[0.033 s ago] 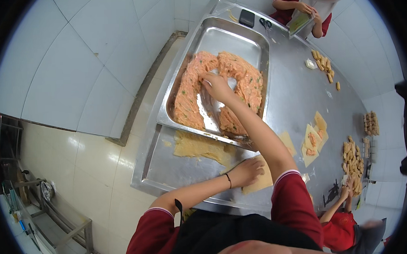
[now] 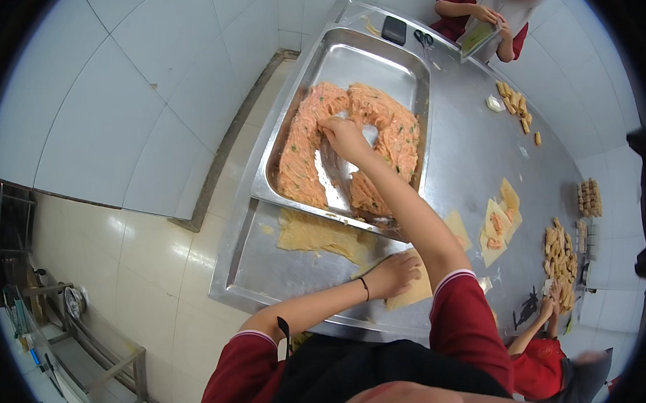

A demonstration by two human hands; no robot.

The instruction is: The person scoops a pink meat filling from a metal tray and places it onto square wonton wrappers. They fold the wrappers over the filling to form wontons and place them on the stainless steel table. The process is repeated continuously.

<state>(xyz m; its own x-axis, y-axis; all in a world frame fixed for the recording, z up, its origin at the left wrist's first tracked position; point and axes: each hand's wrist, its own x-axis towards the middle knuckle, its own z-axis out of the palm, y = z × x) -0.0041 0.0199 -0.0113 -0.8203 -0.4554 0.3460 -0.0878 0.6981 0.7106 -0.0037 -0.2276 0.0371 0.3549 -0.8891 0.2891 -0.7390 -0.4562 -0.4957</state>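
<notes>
A deep steel tray [image 2: 317, 49] holds pink minced filling [image 2: 301, 159] with green flecks, heaped along both sides with bare metal between. My right hand [image 2: 344, 139] reaches into the tray, its bent fingers pressed together at the inner edge of the left heap; the fingertips are partly hidden. Below the tray, my left hand [image 2: 392, 275] rests palm down on a pale yellow wrapper sheet [image 2: 411, 293], fingers stretched out over it. A stack of yellow wrapper sheets [image 2: 314, 236] lies left of that hand, partly beneath the tray's near edge.
On the steel table [image 2: 471, 123], wrappers topped with filling [image 2: 494, 226] lie to the right. Finished rolls [image 2: 558, 260] are piled farther right, more rolls [image 2: 515, 105] at the far side. Scissors [image 2: 423, 38] and a black box [image 2: 394, 30] lie beyond the tray. Two co-workers stand around the table.
</notes>
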